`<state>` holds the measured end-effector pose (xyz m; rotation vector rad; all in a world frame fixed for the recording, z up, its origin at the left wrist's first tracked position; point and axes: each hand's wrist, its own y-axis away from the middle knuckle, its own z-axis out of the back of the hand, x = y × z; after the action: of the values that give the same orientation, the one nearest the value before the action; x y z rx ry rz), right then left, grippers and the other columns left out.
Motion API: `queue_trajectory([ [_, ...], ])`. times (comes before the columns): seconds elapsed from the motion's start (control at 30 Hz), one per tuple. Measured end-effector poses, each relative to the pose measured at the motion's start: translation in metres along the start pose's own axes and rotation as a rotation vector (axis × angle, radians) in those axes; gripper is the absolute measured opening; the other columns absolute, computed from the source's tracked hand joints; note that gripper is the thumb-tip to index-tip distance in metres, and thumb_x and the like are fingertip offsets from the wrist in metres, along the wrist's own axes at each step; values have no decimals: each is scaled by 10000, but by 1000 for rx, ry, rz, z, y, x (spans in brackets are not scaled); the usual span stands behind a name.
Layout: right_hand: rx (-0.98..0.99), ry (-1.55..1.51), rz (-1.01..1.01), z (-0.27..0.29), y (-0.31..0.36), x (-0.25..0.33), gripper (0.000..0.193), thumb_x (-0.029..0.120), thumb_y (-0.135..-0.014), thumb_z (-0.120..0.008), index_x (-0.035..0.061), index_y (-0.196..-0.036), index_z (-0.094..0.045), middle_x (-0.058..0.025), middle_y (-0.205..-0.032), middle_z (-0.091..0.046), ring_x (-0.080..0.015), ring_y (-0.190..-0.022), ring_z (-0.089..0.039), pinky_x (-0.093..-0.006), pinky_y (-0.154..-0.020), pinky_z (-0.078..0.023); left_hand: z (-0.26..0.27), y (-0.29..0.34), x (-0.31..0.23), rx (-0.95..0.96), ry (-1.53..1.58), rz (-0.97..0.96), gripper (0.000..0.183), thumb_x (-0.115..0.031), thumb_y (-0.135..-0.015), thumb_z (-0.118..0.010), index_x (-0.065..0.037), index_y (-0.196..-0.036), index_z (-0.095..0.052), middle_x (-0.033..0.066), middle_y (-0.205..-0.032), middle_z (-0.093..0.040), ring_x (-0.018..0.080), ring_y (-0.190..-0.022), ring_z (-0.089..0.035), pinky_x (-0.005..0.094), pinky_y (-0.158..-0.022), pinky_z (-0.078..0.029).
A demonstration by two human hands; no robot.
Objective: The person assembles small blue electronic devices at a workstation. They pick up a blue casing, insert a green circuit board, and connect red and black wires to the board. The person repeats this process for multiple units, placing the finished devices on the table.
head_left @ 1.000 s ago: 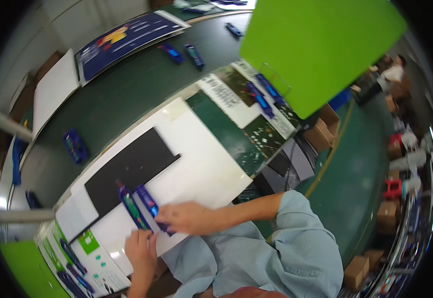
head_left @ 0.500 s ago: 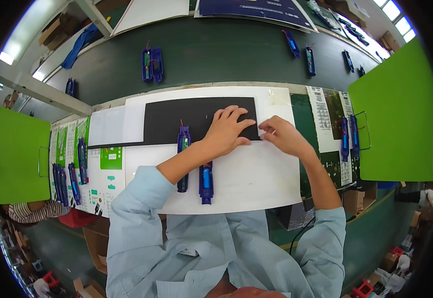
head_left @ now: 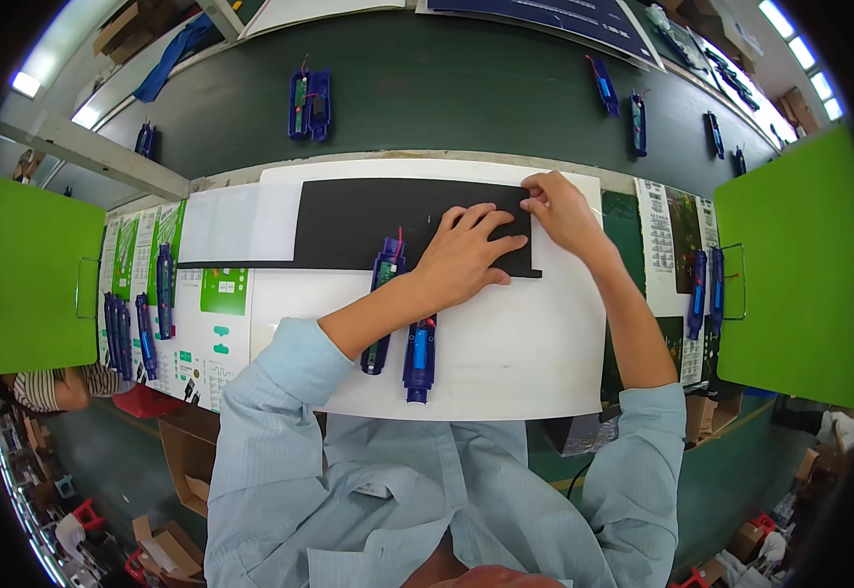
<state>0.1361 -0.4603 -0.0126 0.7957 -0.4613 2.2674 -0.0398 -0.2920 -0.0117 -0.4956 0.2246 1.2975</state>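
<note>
Currently, right hand [head_left: 559,216]: thumb and fingertips drawn together at the upper right corner of the black sheet [head_left: 358,220]; whether they pinch its edge cannot be told.
Left hand [head_left: 464,257]: palm down, fingers spread on the sheet, grasping nothing; probably steadies it beside the handled corner.
Sheet position: flat, mainly over the white board [head_left: 515,358], long side crosswise to the body, apparently to suit two-handed work at one end.
Green-board casing [head_left: 388,263]: passes beneath the left forearm, its wired end overlapping the sheet.
Blue-cell casing [head_left: 420,367]: just right of it, nearer the body; likely set there to leave the sheet's right end unobstructed.
Side casings [head_left: 146,338]: grouped at left, presumably within reach.
Dark green belt [head_left: 466,108]: beyond the board, carrying spaced casings.
</note>
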Motion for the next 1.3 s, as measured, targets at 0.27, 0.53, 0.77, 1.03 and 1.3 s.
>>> queue_trajectory([
  [0.27,235,-68,-228,15,-31,-9,288,140,-869,-857,-25,-1069,-732,-112,-913,-730,-221,-837,-694,-355,-781,-552,-3,0,-2,-31,40,15,554,-378,-881,-836,-218,-1399,-722,84,-1525,-576,310,-1492,-445,503,-1211,-323],
  [0.53,-99,-276,-161,21,23,32,147,92,-955,-778,5,-1057,-717,-45,-909,-734,-113,-850,-679,-286,-756,-536,12,26,-11,-176,49,64,485,-260,-918,-804,-112,-1366,-693,83,-1434,-621,294,-1398,-519,483,-1156,-344],
  [0.77,434,-772,-382,-14,125,112,144,68,-992,-764,20,-1109,-695,-14,-1014,-722,-73,-919,-661,-243,-808,-535,59,189,-94,-178,-17,137,368,-190,-871,-834,-134,-1226,-759,-5,-1240,-699,176,-1180,-615,433,-1088,-322],
  [1.03,483,-774,-428,-66,138,140,161,98,-1010,-767,-11,-1093,-683,-17,-980,-706,-75,-910,-648,-239,-842,-536,22,220,-102,-136,-66,234,401,-120,-921,-731,-148,-1320,-743,-20,-1295,-701,141,-1229,-628,426,-1119,-299],
  [1.3,396,-430,-312,-74,138,151,210,68,-964,-803,6,-1128,-686,-12,-901,-670,-68,-813,-603,-249,-732,-513,20,222,-99,-149,-33,225,400,-115,-936,-708,-158,-1332,-738,-17,-1289,-702,141,-1222,-647,434,-1126,-268],
])
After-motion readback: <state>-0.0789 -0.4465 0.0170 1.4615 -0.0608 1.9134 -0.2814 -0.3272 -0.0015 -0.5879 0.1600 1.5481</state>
